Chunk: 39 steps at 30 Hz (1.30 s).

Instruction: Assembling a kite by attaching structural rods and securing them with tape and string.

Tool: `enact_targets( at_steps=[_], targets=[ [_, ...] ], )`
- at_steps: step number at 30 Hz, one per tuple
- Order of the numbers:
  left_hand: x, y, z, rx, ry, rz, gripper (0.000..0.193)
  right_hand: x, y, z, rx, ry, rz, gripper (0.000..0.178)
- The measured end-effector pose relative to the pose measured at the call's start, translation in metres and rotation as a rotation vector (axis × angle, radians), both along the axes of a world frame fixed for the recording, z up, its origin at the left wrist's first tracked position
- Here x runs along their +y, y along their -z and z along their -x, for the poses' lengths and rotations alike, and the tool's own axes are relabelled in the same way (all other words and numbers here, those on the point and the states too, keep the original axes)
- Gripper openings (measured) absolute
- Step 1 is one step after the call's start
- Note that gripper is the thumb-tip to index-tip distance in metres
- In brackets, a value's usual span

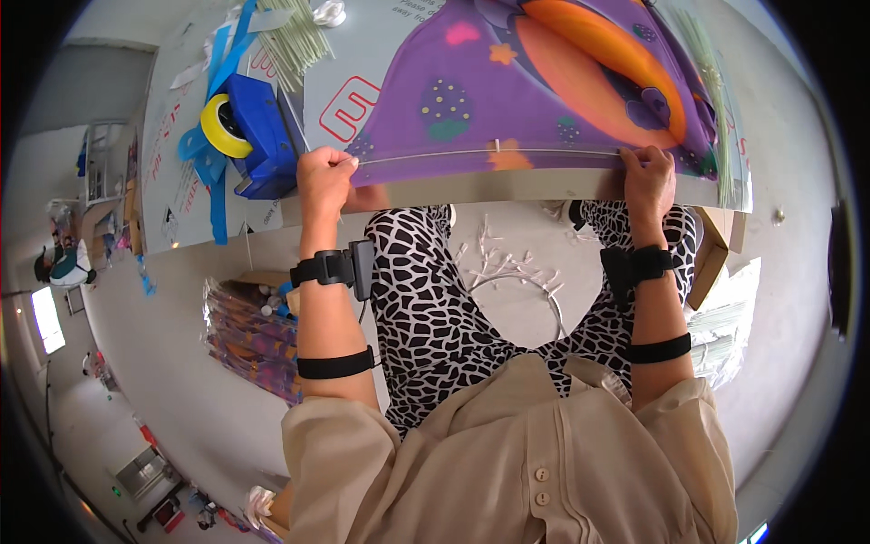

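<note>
A purple printed fabric [408, 104] with berry and star shapes and an orange area lies on the table in front of me. Along its near edge runs a thin white rod [426, 158], slightly bowed, from one hand to the other. My left hand [324, 186] pinches the rod's left end between thumb and fingers. At the right, my right hand [649, 181] is closed on the rod's other end, at the fabric's edge; whether it also grips the cloth I cannot tell. A small white tab [497, 145] stands up near the rod's middle.
Left of the fabric sits a blue tape dispenser [263, 136] with a yellow roll. Bundles of thin pale rods lie at the far left [294, 45] and right [711, 91]. Below are a cardboard box [716, 254], plastic-wrapped packs [249, 335] and small white scraps on the floor [494, 249].
</note>
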<state>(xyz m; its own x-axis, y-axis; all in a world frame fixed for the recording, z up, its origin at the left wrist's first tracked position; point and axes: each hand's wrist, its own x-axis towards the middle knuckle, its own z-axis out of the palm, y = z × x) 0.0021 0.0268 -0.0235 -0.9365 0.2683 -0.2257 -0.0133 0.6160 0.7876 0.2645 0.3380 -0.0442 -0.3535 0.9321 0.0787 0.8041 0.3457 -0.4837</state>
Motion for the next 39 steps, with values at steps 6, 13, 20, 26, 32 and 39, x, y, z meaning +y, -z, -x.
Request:
enact_targets(
  at_steps=[6,13,20,26,32,39],
  targets=[
    [0.002,0.004,0.006,0.067,0.024,0.129,0.009,-0.001,0.000,0.001,-0.011,-0.011,-0.044,0.027],
    [0.003,0.005,0.005,0.142,0.071,0.204,0.009,0.001,0.000,0.001,-0.015,-0.017,-0.012,0.027],
    [-0.002,0.007,0.005,0.149,0.099,0.151,0.007,0.001,0.001,0.001,-0.011,-0.009,-0.003,0.028],
    [0.000,0.005,0.004,0.149,0.102,0.177,0.007,0.000,0.000,0.001,-0.009,-0.006,-0.004,0.028],
    [0.002,0.002,0.004,0.120,0.069,0.167,0.008,0.001,-0.001,0.001,-0.012,-0.020,-0.001,0.027],
    [0.007,-0.002,0.004,0.118,0.070,0.239,0.010,0.001,-0.001,0.000,-0.012,-0.017,0.005,0.028]
  ],
)
